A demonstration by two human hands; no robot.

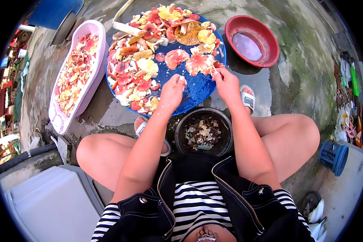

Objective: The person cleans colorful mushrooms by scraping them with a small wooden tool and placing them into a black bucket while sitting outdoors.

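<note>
Red-capped mushrooms with yellow and white gills (pixel 125 78) lie heaped around the left and far parts of a round blue tray (pixel 199 98). Over the near middle of the tray is my left hand (pixel 173 92), its fingertips pinched together around a small whitish bit that is hard to make out. At the tray's right side my right hand (pixel 225 81) has thumb and fingers closed on a small mushroom piece with a dark red cap (pixel 218 64). Just beyond the hands lie two larger red caps, one broken (pixel 198 61) and one mottled (pixel 176 58).
A dark basin of scraps (pixel 203 133) stands between my feet. To the left is a pink tub (pixel 101 45) full of mushroom pieces; at the right, a red basin (pixel 267 42) holds some water. A blue bucket (pixel 332 157) stands lower right. The concrete floor (pixel 302 69) is partly wet.
</note>
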